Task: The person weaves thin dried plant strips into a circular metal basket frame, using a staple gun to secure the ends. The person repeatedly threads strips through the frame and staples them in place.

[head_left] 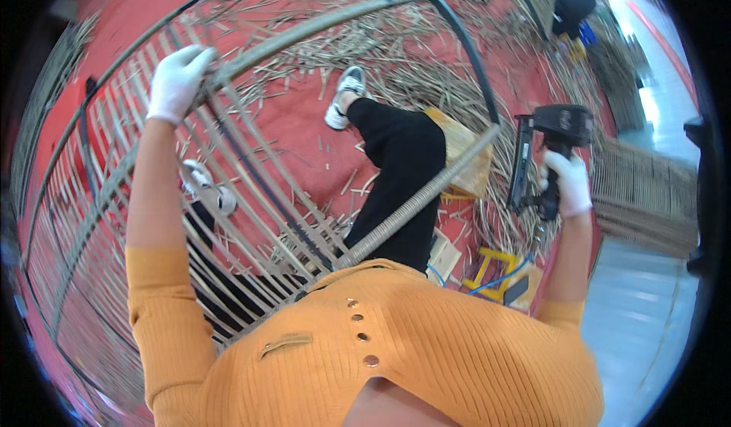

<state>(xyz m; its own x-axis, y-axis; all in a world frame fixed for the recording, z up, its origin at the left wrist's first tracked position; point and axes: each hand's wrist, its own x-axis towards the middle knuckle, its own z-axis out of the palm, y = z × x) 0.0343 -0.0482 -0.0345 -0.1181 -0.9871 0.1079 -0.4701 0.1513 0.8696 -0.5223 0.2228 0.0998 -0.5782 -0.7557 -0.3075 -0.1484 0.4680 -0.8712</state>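
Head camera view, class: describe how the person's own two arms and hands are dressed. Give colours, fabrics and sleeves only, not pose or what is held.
Both hands wear snug white fabric gloves: the left hand and the right hand, fingers fully covered. The sleeves are mustard-orange ribbed knit, part of a matching top with small round metal buttons; they are pushed up above the elbows, so both forearms are uncovered. No watch or bracelet shows.

Both gloved hands are raised, left (177, 83) and right (569, 185) each closed in a grip.
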